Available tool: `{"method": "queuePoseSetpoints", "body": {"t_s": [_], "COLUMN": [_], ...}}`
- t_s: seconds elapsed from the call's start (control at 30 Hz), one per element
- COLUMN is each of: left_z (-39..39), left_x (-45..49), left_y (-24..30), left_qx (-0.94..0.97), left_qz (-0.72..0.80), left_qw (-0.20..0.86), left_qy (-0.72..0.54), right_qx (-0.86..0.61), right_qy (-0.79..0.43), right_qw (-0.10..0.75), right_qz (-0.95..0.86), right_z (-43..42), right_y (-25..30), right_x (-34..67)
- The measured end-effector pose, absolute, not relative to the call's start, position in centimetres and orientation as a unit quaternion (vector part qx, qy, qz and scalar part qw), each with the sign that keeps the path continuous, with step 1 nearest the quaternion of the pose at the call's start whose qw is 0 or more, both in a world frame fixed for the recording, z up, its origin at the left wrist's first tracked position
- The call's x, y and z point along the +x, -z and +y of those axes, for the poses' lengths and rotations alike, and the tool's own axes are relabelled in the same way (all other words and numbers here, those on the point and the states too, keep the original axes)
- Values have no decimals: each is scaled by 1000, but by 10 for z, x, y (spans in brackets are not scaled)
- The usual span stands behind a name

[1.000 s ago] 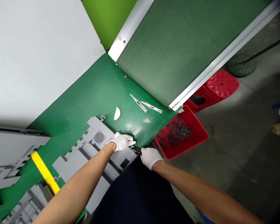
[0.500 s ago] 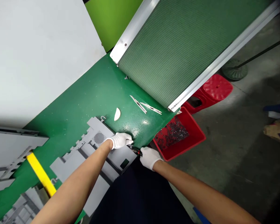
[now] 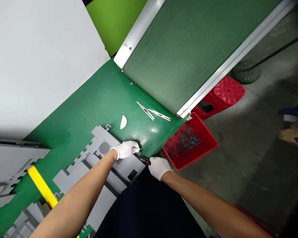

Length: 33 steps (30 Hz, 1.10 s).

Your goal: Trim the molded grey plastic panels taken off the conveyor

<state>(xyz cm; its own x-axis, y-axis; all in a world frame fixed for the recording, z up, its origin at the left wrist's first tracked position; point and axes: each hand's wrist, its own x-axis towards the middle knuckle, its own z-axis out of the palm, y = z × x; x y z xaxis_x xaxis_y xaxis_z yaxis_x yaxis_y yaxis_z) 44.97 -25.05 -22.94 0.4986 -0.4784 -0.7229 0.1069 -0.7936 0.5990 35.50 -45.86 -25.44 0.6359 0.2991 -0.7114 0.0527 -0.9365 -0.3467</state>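
Observation:
A grey plastic panel (image 3: 125, 167) with ribs, a perforated patch and notched edges lies in front of me on the green work surface (image 3: 89, 102). My left hand (image 3: 127, 149), in a white glove, rests over the panel's far right edge with its fingers pinched together; a small greyish piece shows at the fingertips, too small to name. In its white glove, my right hand (image 3: 160, 167) is closed round the black-and-red handles of pliers (image 3: 145, 161). Their metal head reaches the panel's edge, close beside my left fingertips.
A red bin (image 3: 201, 145) holding dark scraps stands below the table edge, by a red stool (image 3: 229, 91). A ribbed green conveyor belt (image 3: 188, 56) lies ahead. Two slim craft knives (image 3: 159, 114) and a white half-round piece (image 3: 123, 122) lie nearby. More grey panels (image 3: 15, 162) are left.
The view has shifted slightly. Both hands keep nearly the same place at the panel's edge, the left still pinching and the right still holding the pliers.

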Motion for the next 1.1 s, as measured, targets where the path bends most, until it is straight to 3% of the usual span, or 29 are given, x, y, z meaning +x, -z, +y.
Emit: {"method": "queuePoseSetpoints", "body": {"t_s": [0.2, 0.27, 0.33, 0.4, 0.47, 0.5, 0.6, 0.87, 1.1], "left_z": [-334, -336, -304, -246, -182, -154, -107, -101, -86], "left_x": [472, 489, 510, 528, 537, 537, 527, 531, 525], "left_y": [193, 181, 179, 188, 201, 206, 216, 242, 256], "left_qx": [767, 799, 895, 974, 968, 943, 897, 890, 858], "left_qz": [-189, -195, -134, 22, 182, 205, 161, 158, 97], "left_qw": [447, 448, 350, 169, 46, 62, 211, 232, 364], "left_qy": [419, 349, 242, 149, 169, 254, 354, 358, 350], "right_qx": [-868, -856, -849, -847, -849, -849, -853, -849, -851], "right_qy": [-435, -424, -399, -381, -372, -373, -381, -437, -448], "right_qw": [233, 282, 324, 349, 358, 362, 354, 281, 250], "right_qz": [59, 94, 119, 125, 108, 93, 36, -98, -116], "right_z": [-477, -482, -484, -484, -480, -477, -457, -342, -285], "right_y": [261, 257, 251, 243, 236, 233, 229, 242, 256], "right_x": [333, 327, 325, 327, 335, 340, 364, 451, 485]}}
